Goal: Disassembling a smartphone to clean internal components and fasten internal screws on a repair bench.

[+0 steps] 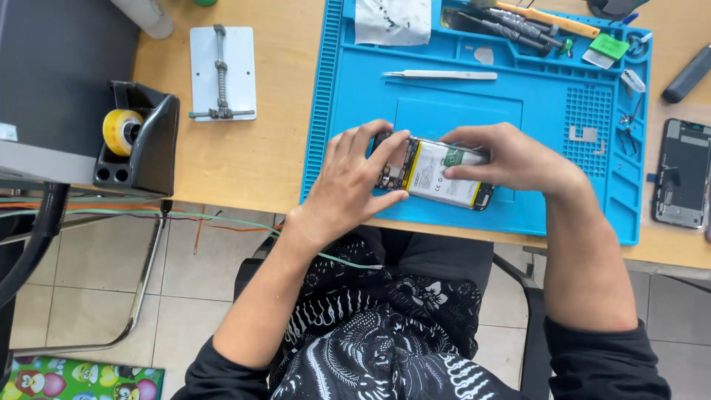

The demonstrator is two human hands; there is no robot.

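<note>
A wooden table fills the upper part of the frame, with tiled floor below it and a blue mat spread across the upper middle and right. I see both hands meeting at the near edge of the mat, just right of frame centre, around an opened phone with its white battery showing. My left hand wraps the phone's left end, fingers curled over the top and thumb on the near side, closed on it. My right hand grips the right end, fingers along the far edge and thumb pressed on the battery face. The phone lies low on the mat; I cannot tell whether it rests on it or is lifted.

Above the hands on the mat lie tweezers, and along the top edge a white cloth and a row of screwdrivers. At upper left a metal clamp plate sits on the table, and further left a black tape dispenser with a yellow roll. At the right edge lies another opened phone, off the mat.
</note>
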